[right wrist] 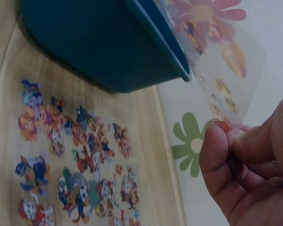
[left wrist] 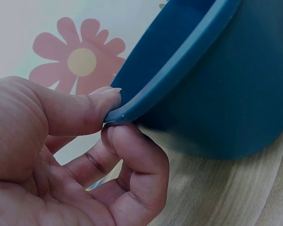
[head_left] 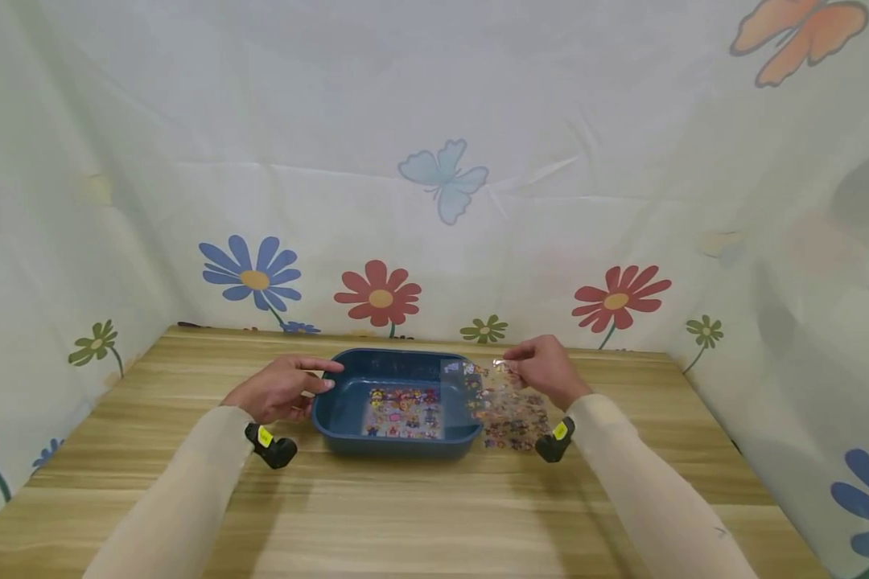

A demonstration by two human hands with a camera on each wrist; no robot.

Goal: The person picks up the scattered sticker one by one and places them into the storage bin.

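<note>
A blue plastic basin (head_left: 398, 446) stands on the wooden table. My left hand (head_left: 278, 390) pinches its left rim between thumb and curled fingers, as the left wrist view shows up close. One transparent sticker sheet (head_left: 404, 418) with small colourful cartoon figures lies inside the basin. My right hand (head_left: 546, 371) pinches a second clear sticker sheet (right wrist: 221, 80) at its edge, and that sheet reaches over the basin's right rim. Beneath it, another clear sheet of cartoon stickers (right wrist: 80, 165) lies on the table beside the basin.
The wood-grain table (head_left: 376, 523) extends around the basin. Behind it hangs a white cloth (head_left: 319, 209) printed with flowers and butterflies, and similar cloth stands at both sides. A black wrist device (head_left: 271, 446) is strapped to each forearm.
</note>
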